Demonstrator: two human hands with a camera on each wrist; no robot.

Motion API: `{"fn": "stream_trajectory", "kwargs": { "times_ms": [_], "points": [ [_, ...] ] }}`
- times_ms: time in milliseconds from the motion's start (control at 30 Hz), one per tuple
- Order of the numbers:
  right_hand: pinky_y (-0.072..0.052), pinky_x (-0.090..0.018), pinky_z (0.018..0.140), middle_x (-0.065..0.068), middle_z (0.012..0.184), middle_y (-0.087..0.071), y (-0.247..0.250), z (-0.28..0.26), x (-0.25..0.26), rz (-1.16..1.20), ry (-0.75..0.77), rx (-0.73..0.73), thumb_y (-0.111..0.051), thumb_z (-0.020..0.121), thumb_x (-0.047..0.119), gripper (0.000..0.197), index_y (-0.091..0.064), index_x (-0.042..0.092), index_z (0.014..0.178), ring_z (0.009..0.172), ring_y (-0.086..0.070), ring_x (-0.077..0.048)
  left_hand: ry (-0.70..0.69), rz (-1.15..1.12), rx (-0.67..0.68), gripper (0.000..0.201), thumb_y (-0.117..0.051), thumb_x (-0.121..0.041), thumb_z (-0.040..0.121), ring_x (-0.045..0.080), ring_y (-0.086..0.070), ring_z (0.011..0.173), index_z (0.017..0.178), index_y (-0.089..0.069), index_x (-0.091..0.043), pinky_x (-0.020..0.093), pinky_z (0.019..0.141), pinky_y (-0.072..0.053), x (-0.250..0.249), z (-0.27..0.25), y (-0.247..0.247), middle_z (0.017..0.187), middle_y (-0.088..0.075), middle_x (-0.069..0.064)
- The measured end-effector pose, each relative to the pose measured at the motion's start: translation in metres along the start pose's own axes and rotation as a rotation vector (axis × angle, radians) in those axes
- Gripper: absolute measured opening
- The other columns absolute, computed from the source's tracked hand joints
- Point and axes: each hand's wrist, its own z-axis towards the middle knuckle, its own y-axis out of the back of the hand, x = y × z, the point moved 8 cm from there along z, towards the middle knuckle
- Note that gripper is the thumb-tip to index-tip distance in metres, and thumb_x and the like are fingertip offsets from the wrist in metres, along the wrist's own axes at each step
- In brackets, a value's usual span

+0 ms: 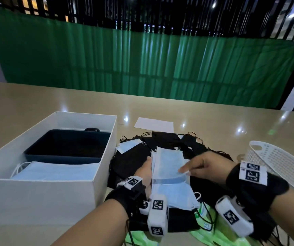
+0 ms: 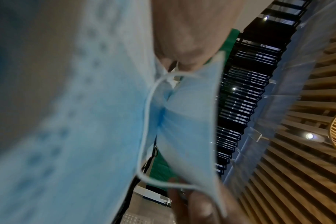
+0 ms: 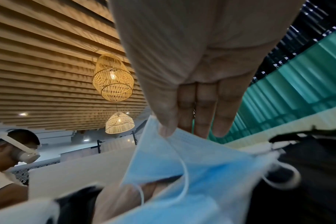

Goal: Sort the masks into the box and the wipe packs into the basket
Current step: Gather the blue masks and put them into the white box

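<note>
A stack of blue masks [image 1: 169,167] lies in my left hand [image 1: 143,172], which grips it along its left edge above the pile. My right hand [image 1: 187,169] pinches the corner of the top blue mask [image 3: 182,159] between thumb and fingers [image 3: 167,130]. In the left wrist view a blue mask [image 2: 190,121] hangs folded with its ear loop showing. Black masks [image 1: 130,160] are heaped on the table beneath. Green wipe packs [image 1: 206,235] peek out under the pile near me. The white box [image 1: 41,196] at left holds blue masks. The white perforated basket [image 1: 281,162] sits at right.
A dark blue tray [image 1: 66,146] stands inside the white box at its far end. A white sheet of paper [image 1: 154,125] lies beyond the pile. The beige table [image 1: 213,118] ends at a green curtain behind.
</note>
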Motion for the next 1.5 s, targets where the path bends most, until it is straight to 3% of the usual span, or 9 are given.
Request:
{"fn": "stream_trajectory", "kwargs": {
  "times_ms": [100,233,333,433,500,600,900,1167,1500],
  "points": [
    [-0.045,-0.007,0.09,0.044,0.076,-0.059,-0.025,-0.009,-0.017,-0.004,-0.036,0.079,-0.066,0.086,0.015,0.042,-0.064,0.056,0.078,0.093,-0.062,0.012,0.018,0.086,0.09,0.1,-0.062,-0.087,0.045,0.032,-0.064,0.105,0.113,-0.066,-0.015,0.044,0.098,-0.047,-0.005,-0.018,-0.012,0.115,-0.068,0.011],
    [-0.042,-0.008,0.095,0.035,0.094,-0.065,-0.038,-0.018,-0.026,0.066,-0.02,0.164,-0.059,0.086,0.005,0.044,-0.068,0.049,0.087,0.099,-0.06,0.013,-0.207,0.332,0.205,0.033,-0.063,-0.021,0.088,0.025,-0.063,0.104,0.12,-0.06,-0.012,0.027,0.085,-0.054,-0.042,-0.08,-0.03,0.12,-0.065,0.011],
    [-0.042,-0.012,0.097,0.013,0.114,-0.066,-0.017,-0.019,-0.036,0.341,-0.043,-0.003,-0.049,0.086,-0.01,0.048,-0.063,0.031,0.106,0.108,-0.061,-0.001,-0.3,0.271,0.259,0.024,-0.061,-0.007,0.085,0.027,-0.063,0.106,0.1,-0.063,-0.025,0.045,0.095,-0.05,-0.067,-0.1,-0.034,0.113,-0.067,0.009],
    [-0.04,-0.031,0.107,0.006,0.119,-0.063,0.009,-0.018,-0.051,0.475,-0.082,-0.245,-0.064,0.087,0.021,0.04,-0.05,0.029,0.124,0.111,-0.059,-0.005,-0.438,0.211,0.284,0.034,-0.059,-0.001,0.087,0.024,-0.063,0.105,0.108,-0.058,-0.027,0.041,0.091,-0.052,-0.098,-0.118,-0.041,0.11,-0.067,0.004],
    [-0.041,-0.038,0.107,0.01,0.115,-0.066,0.011,-0.017,-0.049,0.629,-0.094,-0.251,-0.075,0.066,0.058,0.083,-0.041,0.025,0.135,0.11,-0.06,-0.007,-0.555,0.165,0.291,0.035,-0.056,0.002,0.089,0.021,-0.064,0.099,0.104,-0.056,-0.03,0.034,0.083,-0.053,-0.12,-0.134,-0.049,0.103,-0.068,0.001],
    [-0.043,-0.038,0.104,0.011,0.117,-0.067,0.016,-0.013,-0.04,0.798,-0.024,-0.275,-0.074,0.043,0.078,0.112,-0.042,0.025,0.135,0.111,-0.062,-0.01,-0.696,0.162,0.304,0.034,-0.057,0.001,0.088,0.026,-0.065,0.1,0.109,-0.054,-0.027,0.041,0.088,-0.053,-0.14,-0.152,-0.061,0.107,-0.068,0.007],
    [-0.042,-0.036,0.105,0.004,0.126,-0.062,-0.01,-0.014,-0.003,0.86,0.091,-0.176,-0.074,0.059,0.068,0.089,-0.045,0.026,0.132,0.119,-0.057,-0.012,-0.723,0.338,0.479,0.082,-0.076,-0.032,0.057,0.019,-0.061,0.113,0.132,-0.049,-0.015,0.033,0.096,-0.05,-0.106,-0.152,-0.081,0.121,-0.064,0.007],
    [-0.041,-0.046,0.104,-0.01,0.122,-0.065,-0.015,-0.012,-0.008,1.103,0.058,-0.23,-0.09,0.046,0.045,0.105,-0.042,0.012,0.133,0.114,-0.061,-0.026,-0.762,0.462,0.371,0.039,-0.066,-0.018,0.076,0.017,-0.064,0.105,0.115,-0.061,-0.018,0.033,0.097,-0.049,-0.11,-0.158,-0.075,0.11,-0.068,0.003],
    [-0.046,-0.033,0.101,0.0,0.12,-0.065,-0.016,-0.014,-0.008,0.991,0.03,-0.238,-0.072,0.067,0.024,0.074,-0.038,0.02,0.133,0.113,-0.061,-0.013,-0.629,0.437,0.435,0.055,-0.072,-0.034,0.058,0.014,-0.063,0.11,0.111,-0.063,-0.028,0.034,0.1,-0.047,-0.091,-0.143,-0.066,0.113,-0.069,-0.001]
  ]
}}
